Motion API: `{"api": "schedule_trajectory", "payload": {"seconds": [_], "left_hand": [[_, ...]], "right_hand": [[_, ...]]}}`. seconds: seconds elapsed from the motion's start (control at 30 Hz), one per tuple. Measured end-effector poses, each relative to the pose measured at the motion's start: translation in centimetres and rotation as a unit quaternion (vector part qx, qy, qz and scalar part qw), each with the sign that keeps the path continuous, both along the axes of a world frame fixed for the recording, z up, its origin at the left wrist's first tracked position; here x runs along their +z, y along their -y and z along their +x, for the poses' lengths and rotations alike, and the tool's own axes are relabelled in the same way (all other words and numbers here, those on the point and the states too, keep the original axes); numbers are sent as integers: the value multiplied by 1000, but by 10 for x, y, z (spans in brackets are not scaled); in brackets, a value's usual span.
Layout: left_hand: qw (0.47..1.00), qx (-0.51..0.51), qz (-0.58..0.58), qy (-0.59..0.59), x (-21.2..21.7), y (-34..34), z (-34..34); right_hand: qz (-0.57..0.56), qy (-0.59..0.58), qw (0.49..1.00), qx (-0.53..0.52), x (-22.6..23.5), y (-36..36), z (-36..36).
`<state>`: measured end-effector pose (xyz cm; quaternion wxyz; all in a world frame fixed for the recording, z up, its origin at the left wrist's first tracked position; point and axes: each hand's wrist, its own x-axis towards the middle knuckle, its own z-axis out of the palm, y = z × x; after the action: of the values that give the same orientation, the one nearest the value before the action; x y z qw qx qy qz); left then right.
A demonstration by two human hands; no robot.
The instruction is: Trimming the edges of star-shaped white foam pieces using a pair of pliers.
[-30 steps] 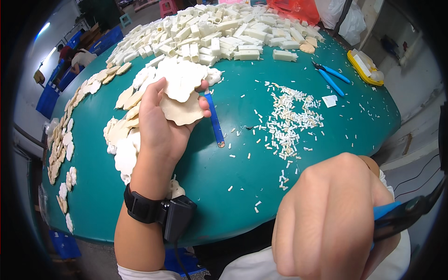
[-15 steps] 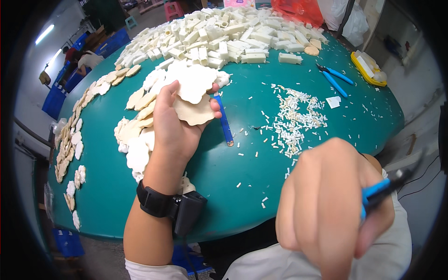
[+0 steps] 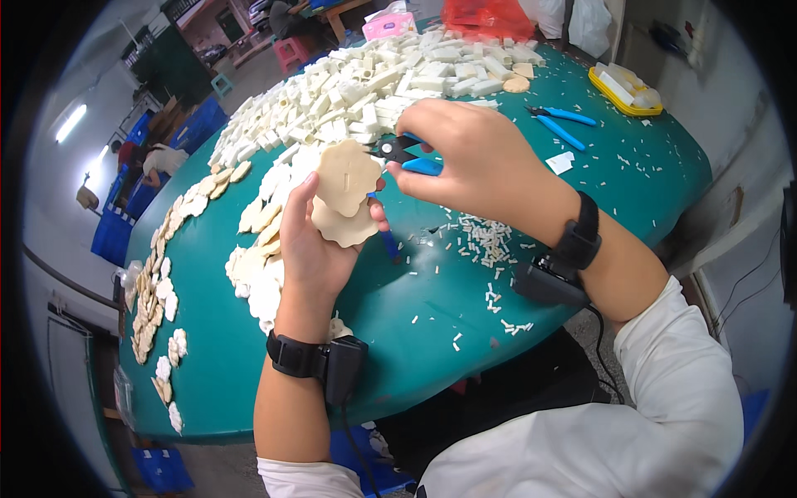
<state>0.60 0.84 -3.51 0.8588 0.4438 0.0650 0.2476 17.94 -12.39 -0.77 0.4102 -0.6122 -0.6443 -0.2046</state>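
My left hand (image 3: 314, 257) is closed around a pair of cream plastic pieces with scalloped edges. The upper scalloped piece (image 3: 344, 170) has a short slot mark in its middle; the lower scalloped piece (image 3: 342, 224) overlaps beneath it. My right hand (image 3: 486, 158) grips blue-handled side cutters (image 3: 395, 149), whose dark jaws reach the right edge of the upper piece. Whether the jaws touch it I cannot tell. Behind my left hand lies a heap of more scalloped pieces (image 3: 249, 264), and a blue strip (image 3: 388, 242) is partly covered by the fingers.
A large pile of white rectangular tubes (image 3: 349, 87) covers the table's far side. Small white offcuts (image 3: 486, 241) lie under my right forearm. Second blue cutters (image 3: 564, 124) and a yellow tray (image 3: 627, 101) are at the right. Scalloped pieces (image 3: 149, 299) line the left edge.
My right hand has moved from the lower right up and left, bringing the cutters to the held pieces. The upper piece now shows its slotted face. The view has shifted slightly.
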Motion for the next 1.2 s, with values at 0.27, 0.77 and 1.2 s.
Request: {"api": "schedule_trajectory", "payload": {"seconds": [0.27,0.77,1.2], "left_hand": [[999,9,39,-9,-2,0,-3],[995,16,99,-18,-5,2,-2],[994,16,108,-17,-4,2,-3]], "right_hand": [[8,75,997,11,-14,-11,3],[-14,94,995,-19,-19,-11,4],[-32,92,995,-32,-24,-11,2]]}}
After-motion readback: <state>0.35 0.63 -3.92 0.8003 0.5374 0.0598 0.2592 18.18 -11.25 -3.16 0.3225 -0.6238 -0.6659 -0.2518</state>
